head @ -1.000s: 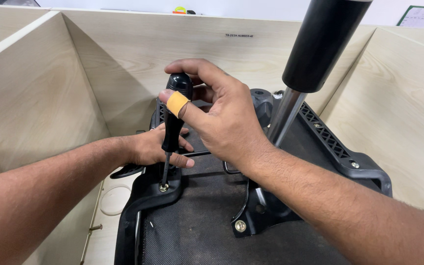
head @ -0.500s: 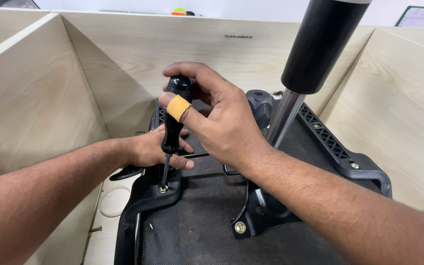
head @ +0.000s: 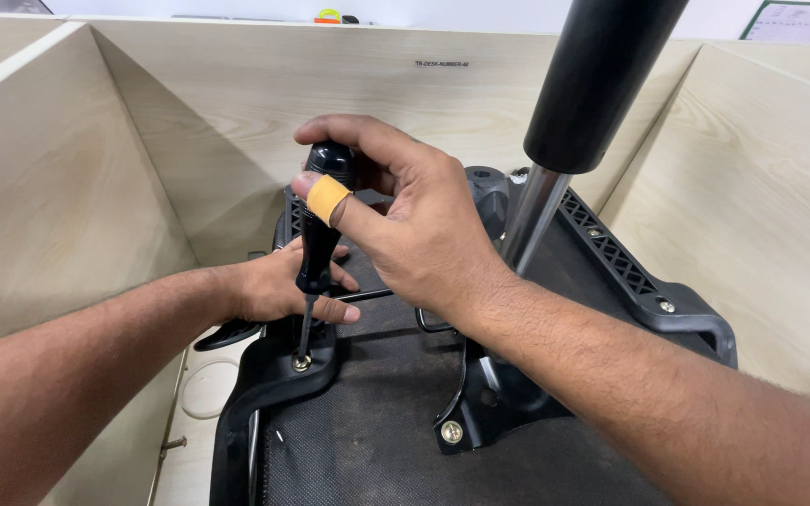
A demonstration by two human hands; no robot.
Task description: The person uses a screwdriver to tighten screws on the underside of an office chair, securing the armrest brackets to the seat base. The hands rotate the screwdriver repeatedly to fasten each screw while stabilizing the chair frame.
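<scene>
Upturned chair seat (head: 396,450) fills the wooden bay, gas cylinder (head: 592,94) standing upright. Right hand (head: 414,225) clamps the screwdriver (head: 321,234) handle (bandage on thumb). Left hand (head: 283,290) rests at the shaft, grip unclear. Tip sits in a screw (head: 301,362) on the bracket.

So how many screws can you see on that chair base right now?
4: one under the screwdriver tip, one on the centre bracket's foot, and two on the right plastic rail. The hands may hide more.
</scene>
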